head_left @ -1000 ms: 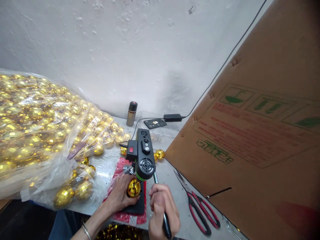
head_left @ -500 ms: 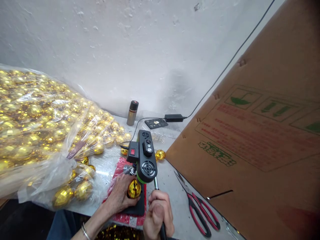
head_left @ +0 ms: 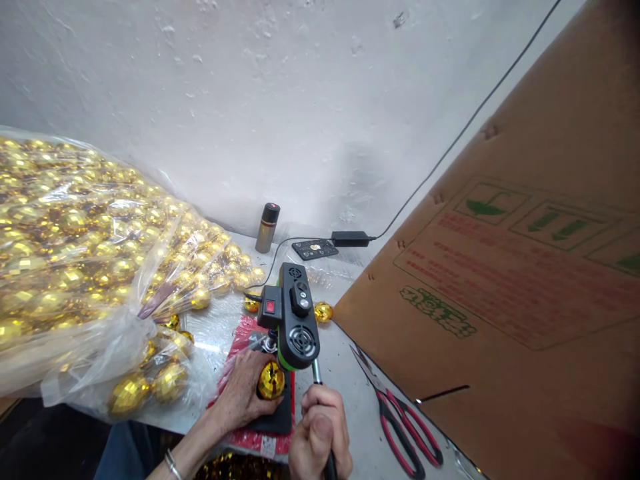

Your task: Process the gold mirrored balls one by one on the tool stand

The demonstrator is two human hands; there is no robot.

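Note:
My left hand (head_left: 244,393) has its thumb and fingers around a gold mirrored ball (head_left: 271,381), at the foot of a black tabletop device (head_left: 299,317) with two round grilles and a red switch. My right hand (head_left: 323,430) is wrapped round the dark handle of a metal lever (head_left: 317,372) on the device's near right side. Beneath the device lies a black base plate (head_left: 273,421) on red plastic wrap (head_left: 235,438). The ball's underside is partly hidden by my fingers.
Large clear bags of gold balls (head_left: 75,247) fill the left. Red-handled scissors (head_left: 400,427) lie at right beside a big cardboard box (head_left: 500,300). Behind stand a small bottle (head_left: 267,228), a dark flat object (head_left: 315,249) and a power adapter (head_left: 350,239). A loose ball (head_left: 323,312) rests near the box.
The whole view has shifted slightly, so everything appears a little further right. Both hands keep their holds on the ball and the lever.

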